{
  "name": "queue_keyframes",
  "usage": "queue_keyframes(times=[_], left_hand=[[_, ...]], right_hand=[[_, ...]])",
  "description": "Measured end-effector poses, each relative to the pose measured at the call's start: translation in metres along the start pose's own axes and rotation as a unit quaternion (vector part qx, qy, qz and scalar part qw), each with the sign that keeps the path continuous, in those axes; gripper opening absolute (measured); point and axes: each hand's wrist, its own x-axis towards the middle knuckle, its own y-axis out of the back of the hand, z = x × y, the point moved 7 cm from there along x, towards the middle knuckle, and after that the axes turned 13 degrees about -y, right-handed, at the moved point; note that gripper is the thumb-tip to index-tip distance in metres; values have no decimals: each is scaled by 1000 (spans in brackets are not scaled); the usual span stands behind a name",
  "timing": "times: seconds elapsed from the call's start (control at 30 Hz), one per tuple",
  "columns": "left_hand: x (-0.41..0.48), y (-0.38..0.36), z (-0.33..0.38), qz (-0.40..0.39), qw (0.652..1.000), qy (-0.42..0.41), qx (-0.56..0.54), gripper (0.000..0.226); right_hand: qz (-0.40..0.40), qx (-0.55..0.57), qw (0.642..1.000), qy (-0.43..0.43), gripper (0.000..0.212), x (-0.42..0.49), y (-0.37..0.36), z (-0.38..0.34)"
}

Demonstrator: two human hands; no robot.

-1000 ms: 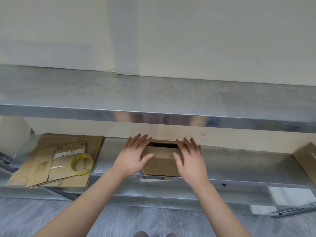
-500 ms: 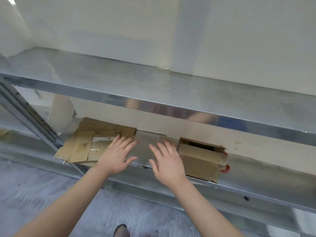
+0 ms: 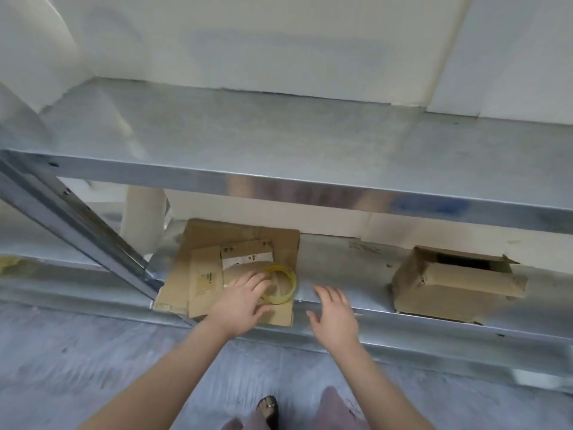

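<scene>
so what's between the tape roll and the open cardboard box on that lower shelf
Only bare metal shelf, as the head view shows; the right hand is over its front edge there.

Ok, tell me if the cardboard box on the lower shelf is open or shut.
Partly open: the cardboard box has one flap folded over, a dark gap behind it.

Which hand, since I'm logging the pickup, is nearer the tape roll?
Left. The left hand has its fingers at the left rim of the tape roll; the right hand hovers apart, to its right, over the edge of the lower shelf.
</scene>
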Motion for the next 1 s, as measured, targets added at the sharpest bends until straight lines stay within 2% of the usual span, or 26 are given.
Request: queue_keyframes(times=[0.13,0.23,0.47,0.7,0.83,1.0], left_hand=[[26,-4,11,7,998,-65,17,46],[38,-4,11,13,996,-80,27,36],[41,-5,6,36,994,-99,7,23],[41,5,-4,33,996,-82,-8,23],[44,24,-4,89,994,-64,-30,24],[48,51,17,136,982,-128,-1,25]], right_hand=[[-14,5,1000,-4,52,9,-6,3],[-24,-13,1000,10,46,21,-7,-5],[-7,-21,1000,-11,10,37,-6,-6],[-7,19,1000,-2,15,37,3,-13],[37,81,996,5,10,27,28,-22],[69,139,988,-25,11,14,59,-9]])
